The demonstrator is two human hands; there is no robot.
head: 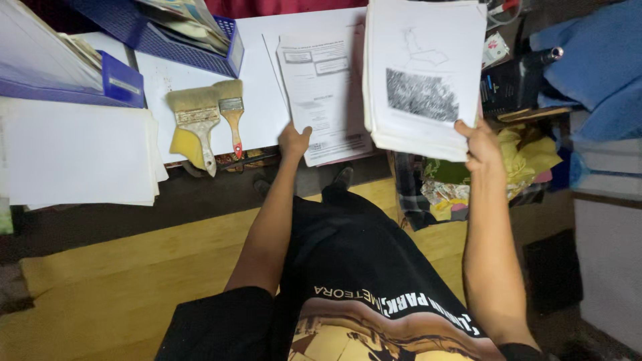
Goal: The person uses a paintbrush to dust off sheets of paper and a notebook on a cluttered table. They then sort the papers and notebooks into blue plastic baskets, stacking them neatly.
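— So, what is the biggest thing on the tabletop [261, 100]?

— It is the wide stack of white paper [77, 154] at the left edge. Behind it stand blue file trays [167, 40] with papers in them.

— And what do the hands hold?

— The right hand [480, 144] holds a thick bundle of printed sheets [424, 73] by its lower right corner, lifted above the tabletop. The top sheet shows a dark grey picture. The grip is closed on the bundle, thumb on top.

— And the left hand?

— The left hand [294, 142] is on the lower edge of a single printed page [324, 93], which lies flat on the tabletop just beside the bundle. The fingers pinch the page edge, I think, but I cannot tell for sure.

— Anything smaller?

— Yes, two paint brushes [207, 120] lie side by side, left of the left hand, handles toward the person.
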